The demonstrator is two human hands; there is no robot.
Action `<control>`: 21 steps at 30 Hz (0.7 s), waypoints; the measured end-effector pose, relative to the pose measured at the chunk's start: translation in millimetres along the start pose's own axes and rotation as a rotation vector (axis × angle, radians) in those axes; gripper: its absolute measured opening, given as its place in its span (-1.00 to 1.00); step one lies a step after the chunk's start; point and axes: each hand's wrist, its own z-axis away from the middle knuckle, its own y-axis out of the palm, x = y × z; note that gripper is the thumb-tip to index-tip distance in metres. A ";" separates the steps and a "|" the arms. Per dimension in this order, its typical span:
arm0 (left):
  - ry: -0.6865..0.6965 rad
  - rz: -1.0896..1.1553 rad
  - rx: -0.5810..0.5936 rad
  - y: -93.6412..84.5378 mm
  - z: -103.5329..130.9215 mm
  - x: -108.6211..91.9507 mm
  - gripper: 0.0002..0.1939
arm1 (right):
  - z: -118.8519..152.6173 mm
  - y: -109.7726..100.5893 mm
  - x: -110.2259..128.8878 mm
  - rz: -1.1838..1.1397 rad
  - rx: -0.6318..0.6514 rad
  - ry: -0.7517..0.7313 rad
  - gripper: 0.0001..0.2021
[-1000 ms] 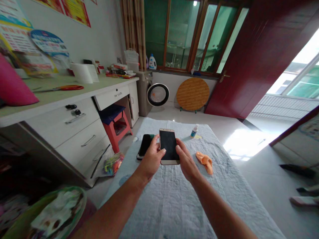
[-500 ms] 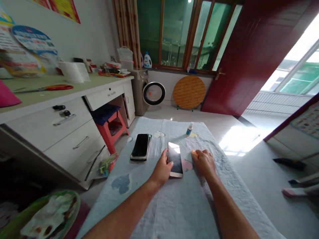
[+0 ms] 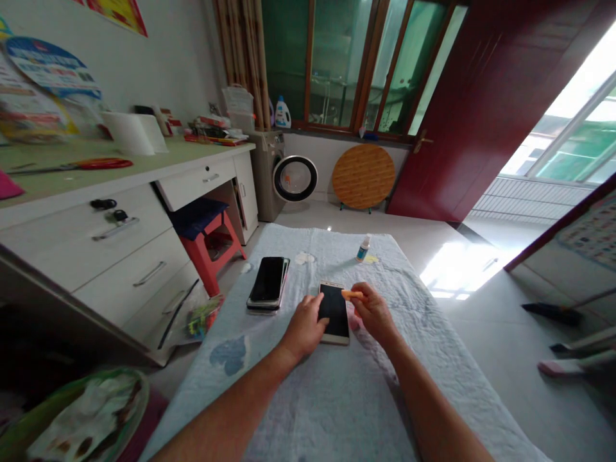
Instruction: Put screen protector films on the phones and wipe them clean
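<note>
A smartphone [image 3: 333,312] with a dark screen and a pale gold frame lies on the light blue cloth. My left hand [image 3: 304,325] grips its left edge, thumb on the lower screen and a fingertip near the upper left side. Pinched in my right hand [image 3: 374,310] is a small orange object [image 3: 353,295], its kind unclear; its tip is over the phone's upper right part, and whether it touches the glass I cannot tell. To the left rests a stack of phones [image 3: 268,280], a black-screened one on top. Behind my right hand stands a small spray bottle [image 3: 363,249].
The cloth-covered table [image 3: 337,410] fills the foreground. At left are a desk with drawers [image 3: 144,256], a red stool [image 3: 212,247] and a waste bin [image 3: 147,398]. A washing machine [image 3: 264,167] with its door open and a round wooden tabletop [image 3: 363,176] are beyond.
My right hand has lifted from the cloth and moved left to the phone with the orange object. The phone now lies flatter, with my left hand still on its edge.
</note>
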 end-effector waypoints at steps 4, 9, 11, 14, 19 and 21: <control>0.058 -0.143 0.001 0.6 3.2 -1.1 -0.42 | 4.5 14.3 5.4 0.088 0.073 -0.124 -0.85; 0.149 -0.255 -0.006 0.9 7.9 -1.6 -0.14 | 7.4 20.9 3.3 0.233 0.083 -0.139 -0.78; 0.157 -0.265 0.004 0.5 9.3 -1.6 -0.02 | 7.8 20.5 6.0 0.257 0.102 -0.154 -0.87; 0.149 -0.279 0.042 -1.1 10.3 -1.4 0.04 | 8.0 18.6 12.3 0.258 0.153 -0.172 -0.81; 0.165 -0.334 0.109 -2.8 11.2 -0.9 0.05 | 10.6 14.3 24.0 0.233 0.294 -0.219 -0.77; 0.150 -0.342 0.103 -1.6 12.1 -1.6 0.03 | 12.7 12.4 29.8 0.221 0.378 -0.260 -0.80</control>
